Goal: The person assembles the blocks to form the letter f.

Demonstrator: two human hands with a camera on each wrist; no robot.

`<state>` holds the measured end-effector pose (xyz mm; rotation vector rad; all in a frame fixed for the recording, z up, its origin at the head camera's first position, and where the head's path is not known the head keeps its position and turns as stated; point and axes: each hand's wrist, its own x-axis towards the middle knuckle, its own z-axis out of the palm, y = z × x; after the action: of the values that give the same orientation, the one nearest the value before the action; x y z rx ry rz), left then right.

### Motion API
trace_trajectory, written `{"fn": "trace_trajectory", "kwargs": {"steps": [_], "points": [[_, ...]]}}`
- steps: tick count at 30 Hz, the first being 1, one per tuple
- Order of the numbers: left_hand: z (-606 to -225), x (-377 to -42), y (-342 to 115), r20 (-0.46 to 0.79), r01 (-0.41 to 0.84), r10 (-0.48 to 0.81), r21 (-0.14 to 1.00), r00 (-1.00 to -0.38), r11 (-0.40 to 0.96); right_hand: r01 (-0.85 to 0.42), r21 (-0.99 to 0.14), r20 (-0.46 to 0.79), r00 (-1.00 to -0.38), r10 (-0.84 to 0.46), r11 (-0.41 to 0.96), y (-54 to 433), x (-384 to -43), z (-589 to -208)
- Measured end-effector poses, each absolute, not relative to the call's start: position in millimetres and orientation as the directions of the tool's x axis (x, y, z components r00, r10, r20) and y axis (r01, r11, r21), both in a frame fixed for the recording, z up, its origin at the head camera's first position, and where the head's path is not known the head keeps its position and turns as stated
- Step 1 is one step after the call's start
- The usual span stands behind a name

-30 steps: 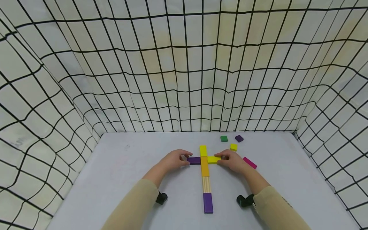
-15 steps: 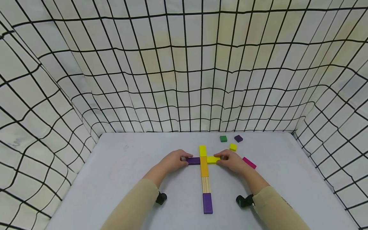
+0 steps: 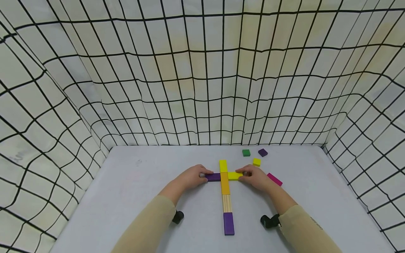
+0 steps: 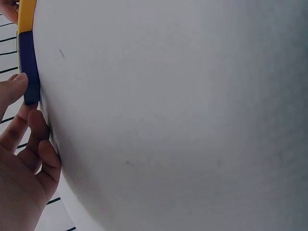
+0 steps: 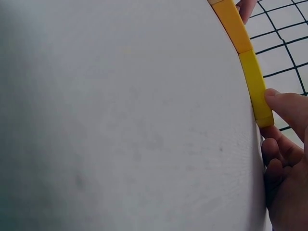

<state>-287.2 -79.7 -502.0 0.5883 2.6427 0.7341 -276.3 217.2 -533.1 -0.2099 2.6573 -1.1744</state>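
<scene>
We find the left hand [image 3: 192, 177] pinching a purple rectangular block [image 3: 215, 177] and the right hand [image 3: 257, 178] pinching a yellow rectangular block [image 3: 233, 176]. Both blocks lie on the white desk [image 3: 136, 186], abutting opposite sides of an orange rectangular block [image 3: 225, 183]. We note a magenta rectangular block [image 3: 274, 179] near the right hand.

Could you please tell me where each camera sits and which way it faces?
Head: worn on the head, facing forward and down at the white table and black-lined backdrop; the left hand, right hand and sleeves show.
Left wrist: worn there, looking at the purple block the left hand pinches; part of the right hand shows top left.
Right wrist: worn there, looking at the yellow block the right hand pinches; part of the left hand shows at the top.
Shared: both wrist views show the orange block.
</scene>
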Motion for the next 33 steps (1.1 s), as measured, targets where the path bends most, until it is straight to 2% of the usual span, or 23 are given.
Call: {"fn": "trace_trajectory", "kwargs": {"steps": [27,33], "points": [[-506.0,-288.5,-81.8,-0.204,0.296,0.475,0.559,-0.856,0.775,-0.017,-0.770,-0.142,-0.970,-0.197,0.637,221.1,-273.2,-522.7],[-505.2,-289.1,-81.8,-0.202,0.304,0.478,0.551,-0.855,0.777,-0.068,-0.731,-0.110,-0.970,-0.216,0.679,228.0,-270.8,-514.5]]}}
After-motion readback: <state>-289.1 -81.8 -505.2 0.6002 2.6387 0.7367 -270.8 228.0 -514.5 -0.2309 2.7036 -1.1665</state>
